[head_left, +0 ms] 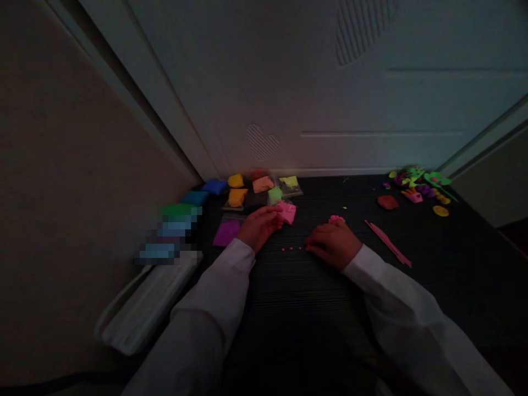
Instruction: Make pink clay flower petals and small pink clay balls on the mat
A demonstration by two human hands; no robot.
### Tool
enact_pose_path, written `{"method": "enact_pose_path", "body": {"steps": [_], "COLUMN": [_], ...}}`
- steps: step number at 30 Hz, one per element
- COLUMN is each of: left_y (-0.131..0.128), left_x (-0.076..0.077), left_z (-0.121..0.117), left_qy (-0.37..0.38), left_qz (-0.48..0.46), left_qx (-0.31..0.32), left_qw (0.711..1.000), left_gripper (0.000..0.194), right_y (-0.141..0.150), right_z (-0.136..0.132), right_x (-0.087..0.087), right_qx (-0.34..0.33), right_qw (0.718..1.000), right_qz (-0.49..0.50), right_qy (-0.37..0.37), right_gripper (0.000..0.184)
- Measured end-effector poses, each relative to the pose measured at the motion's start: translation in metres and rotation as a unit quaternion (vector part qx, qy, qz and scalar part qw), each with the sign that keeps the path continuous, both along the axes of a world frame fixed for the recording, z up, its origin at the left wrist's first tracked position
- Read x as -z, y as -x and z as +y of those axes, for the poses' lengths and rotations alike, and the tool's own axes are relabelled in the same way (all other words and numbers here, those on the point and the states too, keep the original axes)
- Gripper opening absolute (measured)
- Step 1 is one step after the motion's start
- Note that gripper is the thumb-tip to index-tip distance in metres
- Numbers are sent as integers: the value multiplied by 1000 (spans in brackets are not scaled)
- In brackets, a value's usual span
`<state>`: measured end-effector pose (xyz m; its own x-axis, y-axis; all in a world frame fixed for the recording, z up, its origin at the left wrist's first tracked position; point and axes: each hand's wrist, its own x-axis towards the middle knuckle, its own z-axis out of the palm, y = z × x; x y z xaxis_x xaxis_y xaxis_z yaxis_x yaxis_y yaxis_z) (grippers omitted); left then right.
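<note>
Left hand (260,225) holding pink clay (288,213), purple-filled bag (226,232)

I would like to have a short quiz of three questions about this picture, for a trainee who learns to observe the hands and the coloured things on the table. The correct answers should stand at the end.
1. Which colour is the lump in the left hand?
2. True or false: the small bits near the fingertips of the right hand are piled in one heap.
3. Where is the purple packet?
A) between the two hands
B) to the left of the left hand
C) to the right of the right hand

Key:
1. Pink.
2. False; they lie apart, in a row.
3. B.
</note>
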<state>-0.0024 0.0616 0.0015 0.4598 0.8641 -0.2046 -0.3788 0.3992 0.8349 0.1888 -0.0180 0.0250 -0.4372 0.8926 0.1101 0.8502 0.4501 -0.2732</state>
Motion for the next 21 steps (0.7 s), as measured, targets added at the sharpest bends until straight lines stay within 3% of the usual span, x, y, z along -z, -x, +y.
{"method": "enact_pose_path", "body": {"steps": [7, 21], "left_y": [0, 0], "left_x": [0, 2], "left_z": [0, 0], "left_qy": [0, -12], "left_qz": [1, -3], "left_qx": [-2, 8], "left_qw": [1000, 1000], "left_gripper": [16, 16], "right_y": [1, -7], "right_z": [0, -1], "right_x": [6, 0], "right_qx": [3, 19], "right_qw": [1000, 999], "right_qz": [-16, 14], "right_qy": [22, 28], "right_gripper": [17, 20]}}
